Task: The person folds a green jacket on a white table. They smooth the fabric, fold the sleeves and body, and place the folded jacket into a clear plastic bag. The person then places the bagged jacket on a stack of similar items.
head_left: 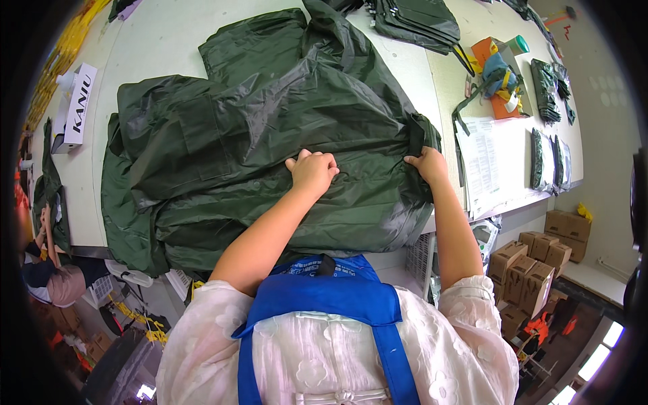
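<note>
A large dark green rain jacket [270, 128] of thin, shiny fabric lies spread and wrinkled across the white table in front of me. A pocket-like panel [204, 138] shows on its left part, and its lower edge hangs over the near side of the table. My left hand [313, 171] rests on the middle of the jacket, its fingers curled into the fabric. At the jacket's right edge, my right hand [428, 166] pinches a folded band of the cloth between thumb and fingers.
Folded dark green garments [418, 23] are stacked at the back. Papers [480, 162], an orange box [506, 104] and packed bundles [545, 160] lie on the right. A white box [77, 108] stands at left, near another person [57, 277]. Cardboard cartons [526, 277] sit below right.
</note>
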Available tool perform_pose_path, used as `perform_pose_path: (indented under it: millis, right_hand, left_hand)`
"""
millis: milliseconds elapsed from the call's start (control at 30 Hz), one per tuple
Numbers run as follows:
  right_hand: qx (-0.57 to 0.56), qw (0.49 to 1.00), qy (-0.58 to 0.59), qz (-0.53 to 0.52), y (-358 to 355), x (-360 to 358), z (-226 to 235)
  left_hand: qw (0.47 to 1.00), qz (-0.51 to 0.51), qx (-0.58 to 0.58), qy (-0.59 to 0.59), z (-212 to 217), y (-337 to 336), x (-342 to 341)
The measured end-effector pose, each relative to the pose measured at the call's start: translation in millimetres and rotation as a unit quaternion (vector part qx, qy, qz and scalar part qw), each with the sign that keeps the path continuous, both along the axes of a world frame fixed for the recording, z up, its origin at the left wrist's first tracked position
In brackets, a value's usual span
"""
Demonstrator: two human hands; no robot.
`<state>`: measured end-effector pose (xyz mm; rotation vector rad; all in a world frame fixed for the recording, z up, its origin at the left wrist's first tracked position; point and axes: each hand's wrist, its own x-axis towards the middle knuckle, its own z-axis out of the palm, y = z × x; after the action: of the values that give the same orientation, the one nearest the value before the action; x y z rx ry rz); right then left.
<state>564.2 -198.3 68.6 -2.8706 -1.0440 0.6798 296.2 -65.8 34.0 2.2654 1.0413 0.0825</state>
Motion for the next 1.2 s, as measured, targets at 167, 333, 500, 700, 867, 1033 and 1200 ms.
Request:
perform_pose_path:
  millis: [167,333,500,700,867,1033,1200]
  right_hand:
    - [0.005,1.000,0.005,-0.002,1,1,-4]
    - [0.049,0.999,-0.011,0.018,-5,3,-9]
    - [0.119,0.987,-0.108,-0.024,-32,50,18]
    - [0.292,0.922,-0.235,0.092,19,-21,43]
    - [0.261,0.901,0.101,0.333,65,-193,-4]
    - [0.191,0.915,0.118,0.337,87,-225,-19]
    - [0.154,0.933,0.153,0.286,95,-222,-20]
  left_hand:
    - [0.999,-0.022,-0.025,0.034,7,8,2]
    - [0.998,-0.048,-0.033,0.034,14,15,-6]
    - [0.991,-0.051,0.049,0.111,52,29,-92]
    - [0.978,0.037,0.125,0.161,57,36,-196]
    - [0.981,0.093,0.070,0.157,57,51,-203]
    - [0.948,0.068,0.279,0.137,34,57,-232]
    - [0.979,0.129,0.130,0.088,20,69,-241]
